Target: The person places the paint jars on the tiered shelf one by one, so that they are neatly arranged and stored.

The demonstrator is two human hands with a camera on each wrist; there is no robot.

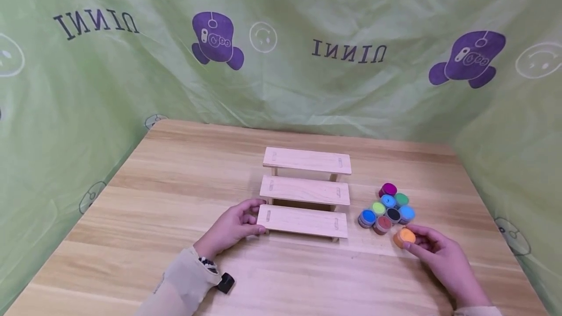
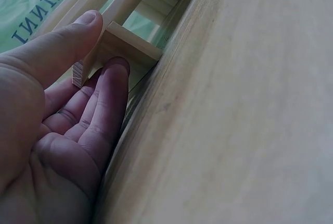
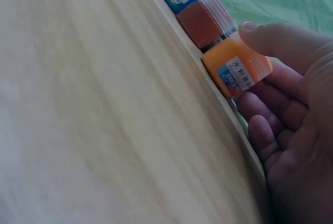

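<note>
A three-tier wooden step rack (image 1: 303,221) stands on the table. At the left end of its lowest board is my left hand (image 1: 232,228). In the left wrist view its thumb (image 2: 86,26) lies along the board's edge and its fingers are under the board, gripping that end. My right hand (image 1: 443,255) holds an orange paint jar (image 1: 405,237) between thumb and fingers, at the table surface. Close by is a cluster of small paint jars with a red-brown jar (image 1: 383,225), a blue jar (image 1: 367,218), a black jar (image 1: 393,215) and a magenta jar (image 1: 388,189).
The wooden table (image 1: 131,223) has its far edge against a green printed curtain (image 1: 281,96), which also hangs along both sides. The jars stand just right of the rack. A dark device (image 1: 226,283) sits at my left wrist.
</note>
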